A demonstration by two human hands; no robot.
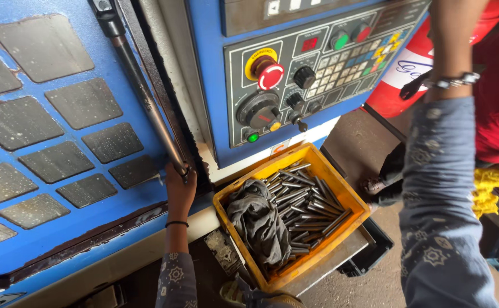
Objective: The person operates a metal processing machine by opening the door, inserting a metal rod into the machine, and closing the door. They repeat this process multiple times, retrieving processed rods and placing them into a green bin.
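Note:
My left hand [179, 188] grips the lower end of the long metal door handle [141, 85] on the blue machine door [61, 131]. My right arm reaches up at the right of the view, a bracelet [452, 81] on its wrist; the hand itself is cut off by the top edge. The grey control panel [318, 68], with a red mushroom button [269, 74], knobs and a keypad, sits between the two arms.
A yellow crate [341, 191] below the panel holds several short metal rods [306, 205] and a dark rag [258, 225]. A red cylinder [409, 68] stands at the right. A yellow cloth [495, 185] lies near the right edge.

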